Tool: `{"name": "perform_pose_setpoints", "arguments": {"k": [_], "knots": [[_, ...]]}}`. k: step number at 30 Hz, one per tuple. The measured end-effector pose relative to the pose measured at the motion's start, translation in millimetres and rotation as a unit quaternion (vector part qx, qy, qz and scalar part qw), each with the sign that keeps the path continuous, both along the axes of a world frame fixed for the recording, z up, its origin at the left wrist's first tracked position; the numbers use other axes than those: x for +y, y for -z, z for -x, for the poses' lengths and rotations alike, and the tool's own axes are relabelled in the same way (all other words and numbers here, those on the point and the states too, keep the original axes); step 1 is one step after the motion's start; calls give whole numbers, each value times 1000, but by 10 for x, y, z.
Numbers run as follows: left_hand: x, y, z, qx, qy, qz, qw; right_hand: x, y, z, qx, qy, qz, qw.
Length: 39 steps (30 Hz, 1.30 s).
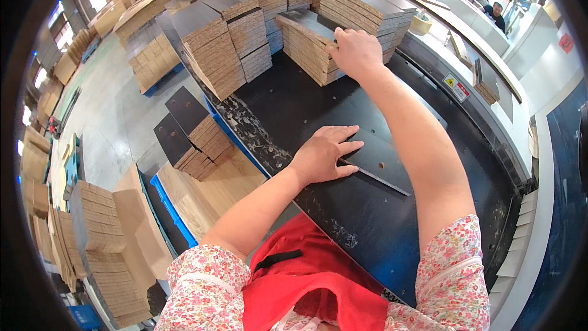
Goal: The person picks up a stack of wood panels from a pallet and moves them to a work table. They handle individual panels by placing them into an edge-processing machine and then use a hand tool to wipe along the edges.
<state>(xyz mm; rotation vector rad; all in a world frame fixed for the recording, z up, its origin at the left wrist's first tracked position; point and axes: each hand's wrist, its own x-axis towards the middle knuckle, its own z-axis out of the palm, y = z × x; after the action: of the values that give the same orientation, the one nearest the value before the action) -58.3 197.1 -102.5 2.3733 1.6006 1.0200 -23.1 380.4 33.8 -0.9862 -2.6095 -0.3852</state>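
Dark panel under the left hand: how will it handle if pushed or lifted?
The dark panel is probably stiff, given its straight visible edge. Thin and lying flat on the black tabletop, it should slide rather than roll. Its smooth-looking face may feel slippery under the left hand.

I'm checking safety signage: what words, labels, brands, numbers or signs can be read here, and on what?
Yellow triangle, on the machine: warning symbol, no readable words.
Red-and-white label, beside it: print too small to read.
Red sticker, on the pale panel: too blurred to read.
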Motion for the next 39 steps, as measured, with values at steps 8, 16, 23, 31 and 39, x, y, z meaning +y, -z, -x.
{"name": "perform_pose_setpoints", "arguments": {"k": [8, 16, 23, 31, 39], "knots": [[38, -41, 6, 9, 3, -5, 1000, 14, -98, -1101, 356, -110, 46, 927], [33, -90, -15, 34, -3, 29, 999, -532, 340, -3046, 594, 93, 378, 704], [49, -56, -47, 49, -2, 33, 998, -1181, 843, -4288, 707, 174, 328, 602], [49, -25, -41, 56, -5, 48, 997, -1719, 1125, -4647, 763, 254, 198, 560], [71, -14, -12, 61, 1, 50, 997, -2035, 1196, -4818, 768, 288, 145, 554]]}}
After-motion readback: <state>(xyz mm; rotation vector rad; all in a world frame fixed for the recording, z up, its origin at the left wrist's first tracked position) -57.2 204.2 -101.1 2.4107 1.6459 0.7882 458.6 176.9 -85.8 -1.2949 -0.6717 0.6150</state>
